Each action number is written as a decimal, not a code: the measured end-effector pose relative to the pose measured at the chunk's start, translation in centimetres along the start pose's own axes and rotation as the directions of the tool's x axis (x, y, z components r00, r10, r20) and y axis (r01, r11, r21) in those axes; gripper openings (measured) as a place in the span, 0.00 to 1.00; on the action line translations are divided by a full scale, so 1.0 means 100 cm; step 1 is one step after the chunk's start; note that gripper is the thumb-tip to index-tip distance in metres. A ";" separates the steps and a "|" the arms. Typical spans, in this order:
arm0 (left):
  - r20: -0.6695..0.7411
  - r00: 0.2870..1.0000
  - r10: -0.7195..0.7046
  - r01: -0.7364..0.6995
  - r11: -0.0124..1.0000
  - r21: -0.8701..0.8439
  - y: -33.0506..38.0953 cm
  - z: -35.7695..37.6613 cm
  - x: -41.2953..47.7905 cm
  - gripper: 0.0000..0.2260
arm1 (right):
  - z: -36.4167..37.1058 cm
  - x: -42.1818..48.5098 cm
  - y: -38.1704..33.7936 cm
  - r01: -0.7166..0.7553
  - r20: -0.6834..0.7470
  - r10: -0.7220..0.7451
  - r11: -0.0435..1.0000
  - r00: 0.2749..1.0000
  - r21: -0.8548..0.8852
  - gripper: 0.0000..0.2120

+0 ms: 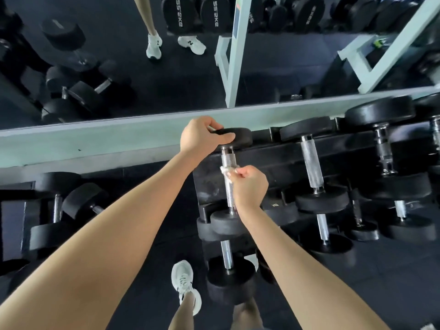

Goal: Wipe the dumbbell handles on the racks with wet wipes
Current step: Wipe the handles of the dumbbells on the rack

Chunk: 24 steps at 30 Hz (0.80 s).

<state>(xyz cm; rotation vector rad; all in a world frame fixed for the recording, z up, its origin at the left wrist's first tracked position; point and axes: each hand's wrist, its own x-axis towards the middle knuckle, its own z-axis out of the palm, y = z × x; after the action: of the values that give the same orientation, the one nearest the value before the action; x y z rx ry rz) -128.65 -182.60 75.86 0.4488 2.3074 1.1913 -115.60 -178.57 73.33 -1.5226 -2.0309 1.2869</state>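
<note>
Knurled chrome dumbbell handle (229, 195): cylindrical, lying on the top tier of the black steel rack (266, 163) at its left end, between two black rubber disc heads. The far disc head (241, 137) is gripped by the left hand (202, 136), fingers curled over its rim. A crumpled white wet wipe (225, 169) is pinched by the right hand (250, 184) and pressed against the handle's upper half. A second dumbbell (310, 160) with a similar knurled handle is held on the same tier, to the right.

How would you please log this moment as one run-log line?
step: wiping handle | left hand: grips far dumbbell head | right hand: pinches wet wipe against handle
</note>
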 end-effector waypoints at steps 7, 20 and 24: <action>-0.003 1.000 -0.011 0.011 1.000 0.001 0.001 -0.001 -0.001 0.13 | 0.020 0.019 -0.026 -0.098 -0.058 0.101 0.994 0.993 0.045 0.11; -0.048 0.998 -0.046 0.044 0.998 -0.038 0.003 0.004 -0.005 0.12 | 0.005 0.029 -0.022 0.049 0.063 -0.043 0.994 0.997 -0.094 0.14; -0.023 0.998 -0.064 0.063 0.997 -0.048 0.001 -0.001 -0.004 0.13 | -0.021 -0.004 0.031 0.090 0.187 -0.070 0.991 0.980 -0.100 0.19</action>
<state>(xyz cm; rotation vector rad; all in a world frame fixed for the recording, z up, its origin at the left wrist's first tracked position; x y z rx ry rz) -128.35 -182.80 76.09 0.3433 2.2907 1.2243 -112.15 -177.78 72.14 -1.3956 -2.2859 1.3496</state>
